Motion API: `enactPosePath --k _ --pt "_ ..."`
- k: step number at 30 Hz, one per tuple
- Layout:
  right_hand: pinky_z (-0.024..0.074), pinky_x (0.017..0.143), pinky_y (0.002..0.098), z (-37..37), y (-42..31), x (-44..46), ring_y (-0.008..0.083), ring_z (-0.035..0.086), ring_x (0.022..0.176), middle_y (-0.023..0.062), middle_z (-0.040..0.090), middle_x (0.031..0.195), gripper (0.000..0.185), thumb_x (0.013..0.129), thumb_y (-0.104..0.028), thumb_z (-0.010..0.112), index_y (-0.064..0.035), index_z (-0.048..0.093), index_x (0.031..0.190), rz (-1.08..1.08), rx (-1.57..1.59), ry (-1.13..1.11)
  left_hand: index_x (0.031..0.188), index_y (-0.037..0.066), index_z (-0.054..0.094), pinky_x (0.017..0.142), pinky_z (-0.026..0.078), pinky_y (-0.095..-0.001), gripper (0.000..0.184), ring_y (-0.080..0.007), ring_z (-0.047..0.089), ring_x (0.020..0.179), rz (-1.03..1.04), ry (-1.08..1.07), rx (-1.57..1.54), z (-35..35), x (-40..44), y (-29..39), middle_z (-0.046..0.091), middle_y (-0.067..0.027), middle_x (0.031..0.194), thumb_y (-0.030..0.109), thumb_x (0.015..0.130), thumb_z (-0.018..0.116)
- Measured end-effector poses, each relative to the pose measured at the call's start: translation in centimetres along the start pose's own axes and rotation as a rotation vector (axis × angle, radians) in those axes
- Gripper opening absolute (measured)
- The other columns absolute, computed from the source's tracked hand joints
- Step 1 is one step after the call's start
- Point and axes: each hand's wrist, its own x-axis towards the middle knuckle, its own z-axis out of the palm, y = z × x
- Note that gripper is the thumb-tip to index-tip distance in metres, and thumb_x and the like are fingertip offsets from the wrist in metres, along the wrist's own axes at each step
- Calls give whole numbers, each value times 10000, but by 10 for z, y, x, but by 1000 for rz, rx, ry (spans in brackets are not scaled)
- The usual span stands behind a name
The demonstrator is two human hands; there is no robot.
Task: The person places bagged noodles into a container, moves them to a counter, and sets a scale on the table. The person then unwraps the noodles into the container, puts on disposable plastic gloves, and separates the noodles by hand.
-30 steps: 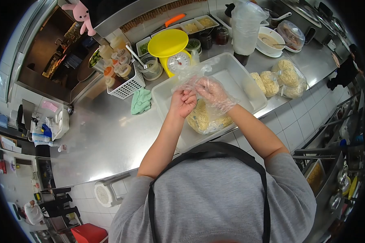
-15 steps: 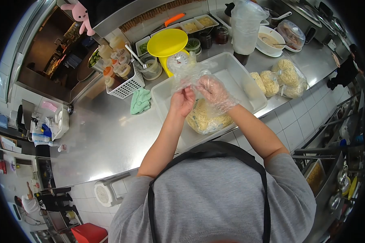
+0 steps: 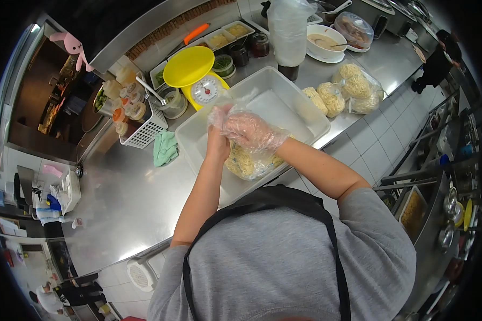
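Observation:
My right hand [image 3: 251,131] wears a clear plastic glove, wrinkled and loose at the wrist. Its fingers are bent against my left hand [image 3: 217,131], closed on thin clear plastic that looks like a second glove. The same film covers the left fingers, and their exact pose is hidden. Both hands are over a translucent white tub [image 3: 318,125]. Beneath them, in the near part of the tub, lies a clear bag of pale yellow noodles [image 3: 246,163], partly covered by my hands and right forearm.
A yellow dial scale [image 3: 204,91] stands behind the tub. To the left are a white basket of squeeze bottles [image 3: 147,131] and a green cloth [image 3: 165,148]. Bagged noodles [image 3: 353,88] sit right of the tub. A person [image 3: 439,59] stands at far right.
My hands have come together: the gloved right hand now overlaps the left, and plastic covers the left fingers. The whole view has shifted, moving the counter items leftward.

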Motion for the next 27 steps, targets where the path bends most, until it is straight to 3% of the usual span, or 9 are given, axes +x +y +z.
enactPosePath --k 2,4,8,12,15,19,22,25,27 --pt "422 720 411 -8 -3 3 340 518 799 143 544 856 210 755 -220 600 -60 546 880 34 66 -28 1306 88 325 937 353 -374 668 -238 422 1140 3 -76 -85 6 -5 10 377 -118 1301 563 843 400" --pt "422 692 403 -10 -3 5 336 516 767 144 538 832 236 748 -242 611 -53 538 868 64 134 -56 1381 187 190 1012 243 -431 809 -279 296 1238 -133 -21 -366 13 -14 29 247 -101 1390 722 775 217" --pt "414 654 402 -7 -11 11 345 515 732 166 526 766 261 748 -275 603 -32 525 806 184 110 70 1379 311 169 1026 207 -463 765 -304 254 1243 -101 -128 -434 13 -17 25 205 -50 1408 748 751 194" --pt "414 685 421 3 -13 12 373 520 752 186 534 766 169 778 -185 538 -22 534 822 280 -110 86 1369 239 236 1029 217 -444 668 -287 312 1216 -51 -159 -450 12 -11 13 245 -43 1390 633 830 238" --pt "399 743 426 -1 -24 13 372 495 810 185 529 842 202 795 -161 508 -16 515 936 386 68 158 1341 147 296 1020 247 -405 592 -268 366 1184 30 -137 -433 0 -6 9 333 -72 1339 500 867 303" --pt "401 771 431 13 -22 -1 371 497 858 183 529 907 195 805 -142 491 -24 529 955 254 169 276 1229 51 418 941 352 -333 451 -221 454 1094 59 60 -235 -15 2 -3 480 -86 1171 323 869 424" --pt "409 784 424 16 -19 1 367 500 890 174 526 953 185 815 -127 486 -37 533 970 22 62 295 1139 73 477 861 407 -316 344 -186 496 1009 195 29 32 -20 4 -22 506 -55 1063 272 858 486" --pt "419 761 416 18 -18 -2 351 507 890 158 533 948 187 802 -152 518 -56 534 961 -1 120 167 1129 90 468 821 425 -313 353 -161 497 975 43 20 -43 -23 -1 -9 504 -41 1009 289 845 532" --pt "419 734 418 24 -23 -3 347 508 851 154 526 902 194 775 -175 544 -57 530 928 30 105 205 1151 76 448 830 435 -339 482 -212 525 937 65 -15 -130 -13 5 -5 526 -65 1029 441 839 492"
